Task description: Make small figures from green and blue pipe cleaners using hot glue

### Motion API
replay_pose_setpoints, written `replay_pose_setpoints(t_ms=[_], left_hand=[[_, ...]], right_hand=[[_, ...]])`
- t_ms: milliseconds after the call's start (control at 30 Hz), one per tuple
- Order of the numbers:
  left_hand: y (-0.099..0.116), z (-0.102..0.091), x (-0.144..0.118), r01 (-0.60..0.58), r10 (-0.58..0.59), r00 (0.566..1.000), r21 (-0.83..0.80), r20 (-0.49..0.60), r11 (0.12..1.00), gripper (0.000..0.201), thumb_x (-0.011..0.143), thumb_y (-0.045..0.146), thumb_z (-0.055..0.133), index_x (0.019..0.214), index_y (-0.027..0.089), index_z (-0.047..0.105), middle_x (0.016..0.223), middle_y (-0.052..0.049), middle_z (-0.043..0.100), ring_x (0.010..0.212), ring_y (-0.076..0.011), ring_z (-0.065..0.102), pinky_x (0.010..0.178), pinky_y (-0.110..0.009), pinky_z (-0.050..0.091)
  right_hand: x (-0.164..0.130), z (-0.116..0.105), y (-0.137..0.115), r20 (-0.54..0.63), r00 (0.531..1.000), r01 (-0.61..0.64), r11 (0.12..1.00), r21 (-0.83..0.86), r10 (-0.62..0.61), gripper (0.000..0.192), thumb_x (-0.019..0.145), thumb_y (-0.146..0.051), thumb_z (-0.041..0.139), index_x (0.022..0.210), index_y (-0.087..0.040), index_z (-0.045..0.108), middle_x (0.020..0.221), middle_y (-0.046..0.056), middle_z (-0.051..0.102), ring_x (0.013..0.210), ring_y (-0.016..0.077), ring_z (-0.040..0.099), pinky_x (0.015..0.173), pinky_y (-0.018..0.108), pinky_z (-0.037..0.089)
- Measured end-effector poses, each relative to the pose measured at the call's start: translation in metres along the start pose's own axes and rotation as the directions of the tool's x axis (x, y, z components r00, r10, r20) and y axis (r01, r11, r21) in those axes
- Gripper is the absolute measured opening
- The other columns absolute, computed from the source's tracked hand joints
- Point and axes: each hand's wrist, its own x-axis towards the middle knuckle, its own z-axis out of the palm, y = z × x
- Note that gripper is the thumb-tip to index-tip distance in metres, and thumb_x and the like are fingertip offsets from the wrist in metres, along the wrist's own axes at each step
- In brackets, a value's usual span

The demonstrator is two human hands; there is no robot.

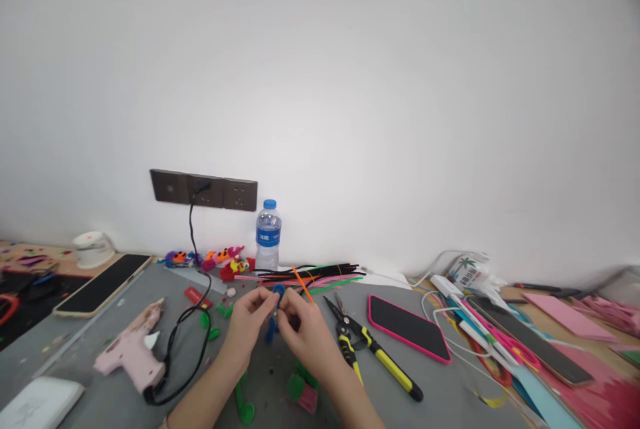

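Observation:
Between my fingertips is a small blue piece [279, 291], rounded at the top like a coiled pipe cleaner, with more blue hanging below. My left hand [251, 322] pinches it from the left. My right hand [303, 322] closes on it from the right, thumb and finger together. An orange stick [303, 285] rises behind the right hand; whether it is held or lies on the table I cannot tell. Under my wrists lie a green curled piece [243, 405] and a green-and-pink piece [303, 393]. Yellow-black pliers [367, 342] lie open to the right.
A pink glue gun [135, 355] with a black cord is on the left. Behind stand a water bottle [269, 235], colourful small figures [220, 259] and a bundle of pipe cleaners [310, 275]. Phones [409, 327] lie on both sides. Scissors [510, 342] and coloured sheets crowd the right.

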Motion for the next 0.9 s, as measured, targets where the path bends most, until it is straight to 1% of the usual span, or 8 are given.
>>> replay_pose_setpoints(t_ms=[267,667,900], left_hand=[[-0.0035,-0.0008,-0.0001,0.004,-0.003,1.0,-0.024,0.009,1.0,0.032,0.069,0.043,0.073,0.057,0.017,0.061,0.053,0.005,0.047,0.052,-0.0113,0.037,0.049,-0.022,0.029],[-0.002,-0.0007,-0.0006,0.006,-0.006,1.0,-0.024,0.018,1.0,0.032,0.071,0.042,0.072,0.058,0.017,0.059,0.054,0.005,0.046,0.053,-0.0111,0.036,0.05,-0.021,0.029],[-0.0021,-0.0001,0.0,0.009,-0.009,1.0,-0.033,0.016,0.999,0.034,0.069,0.044,0.074,0.057,0.017,0.058,0.054,0.005,0.045,0.053,-0.011,0.035,0.05,-0.021,0.028]], right_hand=[[-0.0003,0.0,-0.0009,0.015,1.0,-0.023,1.0,0.004,0.023,0.016,0.086,-0.018,0.045,0.073,-0.023,0.038,0.055,-0.008,0.032,0.049,0.0114,0.033,0.049,0.023,0.021],[0.0002,0.0004,0.001,0.023,0.999,-0.027,1.0,0.004,0.026,0.016,0.087,-0.017,0.045,0.073,-0.022,0.038,0.054,-0.008,0.031,0.049,0.0102,0.032,0.049,0.022,0.021],[0.0,0.0,0.0004,0.021,0.999,-0.024,1.0,-0.005,0.024,0.016,0.086,-0.017,0.045,0.073,-0.022,0.039,0.055,-0.008,0.032,0.05,0.0106,0.033,0.05,0.022,0.021]])
